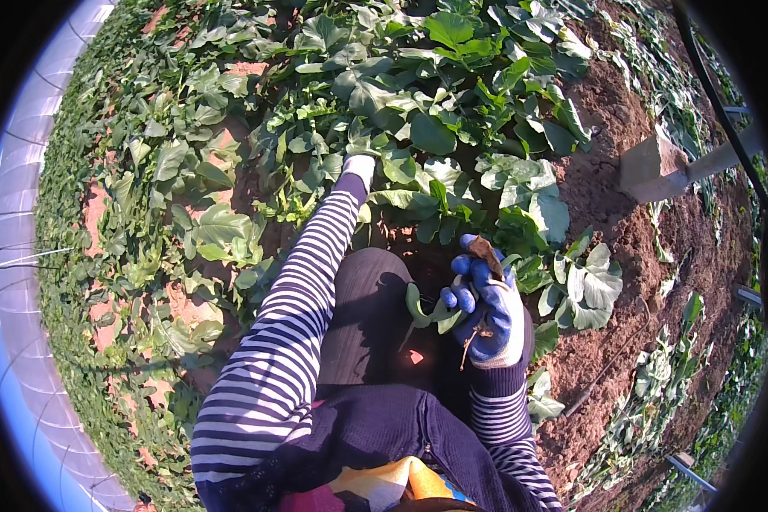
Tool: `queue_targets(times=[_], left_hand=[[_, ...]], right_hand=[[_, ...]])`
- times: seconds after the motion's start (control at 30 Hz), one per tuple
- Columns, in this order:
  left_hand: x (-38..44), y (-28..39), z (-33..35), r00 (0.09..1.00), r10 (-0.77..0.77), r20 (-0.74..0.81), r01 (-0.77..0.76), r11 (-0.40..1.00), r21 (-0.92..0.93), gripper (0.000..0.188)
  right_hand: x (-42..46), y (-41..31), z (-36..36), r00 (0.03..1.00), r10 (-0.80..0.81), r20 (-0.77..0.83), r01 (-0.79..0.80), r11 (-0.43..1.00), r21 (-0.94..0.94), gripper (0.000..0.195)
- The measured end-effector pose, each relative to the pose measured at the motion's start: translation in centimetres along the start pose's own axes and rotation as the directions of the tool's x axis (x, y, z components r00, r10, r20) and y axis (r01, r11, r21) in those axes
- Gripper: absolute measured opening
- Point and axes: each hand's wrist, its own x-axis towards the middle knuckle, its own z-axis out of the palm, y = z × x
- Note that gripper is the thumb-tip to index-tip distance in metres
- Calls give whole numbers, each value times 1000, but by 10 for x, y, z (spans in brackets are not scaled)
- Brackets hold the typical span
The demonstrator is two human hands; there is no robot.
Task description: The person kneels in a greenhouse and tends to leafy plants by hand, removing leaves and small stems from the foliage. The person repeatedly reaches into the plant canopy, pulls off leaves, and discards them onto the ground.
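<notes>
My left hand (360, 165) reaches forward into the leafy green crop (365, 96). Only the white cuff of its glove shows; leaves hide the fingers, so what they touch cannot be seen. In front of my right thigh, my right hand (486, 307) is turned palm up in a blue-coated white glove, fingers curled. A withered brown leaf (484, 256) is held at its fingers, and a thin dry stem (467, 349) hangs across the palm. A green leaf (432, 313) sticks out beside the fingers, partly hidden by them.
Bare reddish soil (605, 128) runs along the right, with a concrete block (653, 166) bearing a metal post (723, 157). Wilted plants (653, 384) lie farther right. A dark hose or cable (717, 96) curves past the post. Plastic greenhouse sheeting (22, 173) stands at the left.
</notes>
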Motion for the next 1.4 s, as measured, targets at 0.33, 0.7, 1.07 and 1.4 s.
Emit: queue_targets(times=[0.33,0.7,1.07,1.4], left_hand=[[-90,24,-236,985,-121,126,118,-72,-990,26],[-168,67,-472,884,113,-453,-463,331,-822,29],[-128,23,-444,923,330,-197,-284,242,-928,30],[-36,49,-297,994,-106,-40,81,912,-402,59]], right_hand=[[-2,-5,-17,994,-90,-69,90,996,8,49],[1,-11,-8,953,-224,-202,169,951,-258,38],[-2,-6,4,833,-439,-337,224,825,-519,21],[3,-7,4,870,-286,-402,140,925,-354,23]])
